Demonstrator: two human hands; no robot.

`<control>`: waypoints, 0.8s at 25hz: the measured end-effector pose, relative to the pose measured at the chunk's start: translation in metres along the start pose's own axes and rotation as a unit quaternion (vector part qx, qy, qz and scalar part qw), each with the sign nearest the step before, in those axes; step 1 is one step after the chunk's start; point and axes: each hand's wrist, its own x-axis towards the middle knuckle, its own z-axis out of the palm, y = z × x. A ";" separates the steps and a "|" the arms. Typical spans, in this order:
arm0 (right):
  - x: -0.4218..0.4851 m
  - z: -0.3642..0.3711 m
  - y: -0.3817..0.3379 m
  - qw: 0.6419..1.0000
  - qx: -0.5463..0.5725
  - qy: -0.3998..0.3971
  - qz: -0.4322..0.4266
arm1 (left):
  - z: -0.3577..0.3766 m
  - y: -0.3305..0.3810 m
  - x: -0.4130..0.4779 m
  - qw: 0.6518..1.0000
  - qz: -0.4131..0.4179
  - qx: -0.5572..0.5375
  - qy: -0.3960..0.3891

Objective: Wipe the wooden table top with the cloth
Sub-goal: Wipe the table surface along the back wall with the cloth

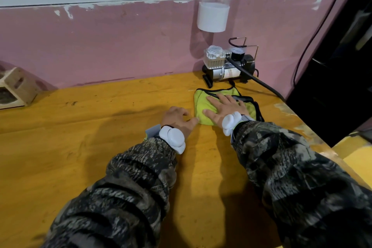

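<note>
A yellow-green cloth (203,104) with a dark border lies folded on the wooden table top (80,137), toward the far right. My right hand (225,106) lies flat on the cloth with fingers spread, pressing it down. My left hand (177,118) rests on the wood just left of the cloth, fingers curled under, its thumb touching the cloth's near left corner. Both wrists carry white devices over camouflage sleeves.
A small air compressor (227,66) stands against the pink wall behind the cloth, its black hose (261,82) running off to the right. A wooden box (16,88) sits at the far left. A black cabinet (332,78) borders the table's right edge.
</note>
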 end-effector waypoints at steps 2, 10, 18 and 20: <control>0.009 -0.002 0.012 1.000 -0.008 -0.005 0.010 | 0.002 0.001 0.003 1.000 -0.010 0.016 -0.016; 0.028 -0.012 0.065 1.000 -0.011 -0.012 0.011 | -0.001 0.000 0.001 0.995 -0.005 0.077 -0.061; 0.037 -0.014 0.105 0.999 -0.029 0.007 0.026 | 0.002 -0.009 0.002 0.997 0.012 0.057 -0.050; 0.037 -0.014 0.101 0.999 -0.029 0.007 0.031 | 0.005 -0.012 0.004 0.997 0.017 0.054 -0.049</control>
